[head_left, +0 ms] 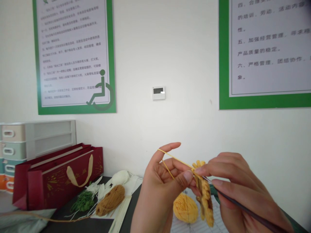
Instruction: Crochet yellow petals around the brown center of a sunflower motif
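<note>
My left hand (165, 181) pinches the top edge of a yellow crochet piece (205, 197), which hangs down between my two hands. A strand of yellow yarn (176, 157) loops over my raised left index finger and runs to the piece. In my right hand (238, 191) is a crochet hook with a dark handle (245, 210); its metal shaft reaches the stitches beside my left thumb. Part of the crochet piece shows brown on its edge. Below and behind my hands lies a ball of yellow yarn (186, 208).
On the dark table (65, 223) at left lie a brown yarn skein (110, 200), green yarn (82, 202) and white yarn (120, 178). Dark red gift bags (58, 176) stand beside stacked drawers (48, 136). Papers lie under the yarn. Behind is a white wall with a thermostat (158, 93).
</note>
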`<action>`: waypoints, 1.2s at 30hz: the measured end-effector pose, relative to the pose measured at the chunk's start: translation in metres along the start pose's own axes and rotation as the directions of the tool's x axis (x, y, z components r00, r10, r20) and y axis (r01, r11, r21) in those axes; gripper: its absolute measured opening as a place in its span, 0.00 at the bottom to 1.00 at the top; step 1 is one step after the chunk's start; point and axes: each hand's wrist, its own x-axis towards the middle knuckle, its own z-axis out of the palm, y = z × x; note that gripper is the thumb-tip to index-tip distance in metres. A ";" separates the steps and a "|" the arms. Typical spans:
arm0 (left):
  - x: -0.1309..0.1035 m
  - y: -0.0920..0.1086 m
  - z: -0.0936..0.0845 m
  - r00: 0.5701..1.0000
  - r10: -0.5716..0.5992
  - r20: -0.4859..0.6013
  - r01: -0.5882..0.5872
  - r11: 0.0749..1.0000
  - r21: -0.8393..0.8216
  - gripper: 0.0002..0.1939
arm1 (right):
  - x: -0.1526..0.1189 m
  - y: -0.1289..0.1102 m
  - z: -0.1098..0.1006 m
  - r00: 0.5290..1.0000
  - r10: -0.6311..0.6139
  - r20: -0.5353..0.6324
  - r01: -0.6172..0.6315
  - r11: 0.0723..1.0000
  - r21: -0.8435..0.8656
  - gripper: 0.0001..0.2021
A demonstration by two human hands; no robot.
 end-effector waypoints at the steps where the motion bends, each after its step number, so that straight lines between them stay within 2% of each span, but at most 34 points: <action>1: 0.000 0.000 0.000 1.000 0.008 0.007 -0.008 1.000 -0.007 0.32 | -0.001 0.001 0.001 1.000 0.004 -0.009 -0.003 1.000 0.028 0.23; 3: -0.002 0.000 0.001 1.000 0.016 0.017 -0.016 1.000 -0.021 0.33 | -0.004 0.004 0.004 0.998 0.031 -0.057 -0.026 0.996 0.087 0.22; 6: -0.004 -0.001 0.004 1.000 0.014 0.027 -0.012 0.999 -0.049 0.34 | -0.005 0.004 0.010 0.979 0.102 -0.174 -0.073 0.984 0.165 0.14; 10: -0.005 -0.004 0.005 0.999 0.022 0.044 -0.016 0.992 -0.128 0.34 | -0.004 0.004 0.016 0.952 0.138 -0.273 -0.091 0.980 0.176 0.09; 14: -0.001 -0.008 0.000 0.989 -0.004 0.148 0.040 0.970 -0.241 0.27 | -0.007 0.005 0.017 0.948 0.137 -0.286 -0.096 0.983 0.155 0.08; 16: 0.001 -0.009 -0.001 0.986 -0.028 0.162 0.071 0.962 -0.263 0.27 | -0.011 0.007 0.017 0.955 0.129 -0.268 -0.092 0.985 0.145 0.09; 19: 0.001 -0.009 -0.001 0.991 -0.058 0.119 0.086 0.965 -0.249 0.32 | -0.018 0.007 0.019 0.948 0.135 -0.287 -0.100 0.986 0.132 0.09; 23: 0.000 -0.010 0.006 0.998 -0.038 0.056 0.050 0.970 -0.238 0.37 | -0.016 0.004 0.028 0.930 0.115 -0.349 -0.071 0.988 0.136 0.10; 27: 0.000 -0.013 0.016 0.999 0.024 -0.047 -0.033 0.977 -0.209 0.36 | -0.002 -0.003 0.039 0.893 0.126 -0.431 -0.089 0.990 0.105 0.07; 31: -0.001 -0.016 0.025 0.973 0.123 -0.196 -0.151 0.979 -0.138 0.35 | 0.008 -0.009 0.049 0.859 0.172 -0.482 -0.120 0.983 0.137 0.07; 33: -0.002 -0.016 0.028 0.964 0.134 -0.230 -0.166 0.978 -0.125 0.35 | 0.010 -0.012 0.051 0.842 0.168 -0.513 -0.122 0.985 0.123 0.07; 36: -0.004 -0.014 0.030 0.959 0.159 -0.233 -0.186 0.978 -0.096 0.37 | 0.010 -0.015 0.051 0.842 0.166 -0.513 -0.127 0.986 0.112 0.07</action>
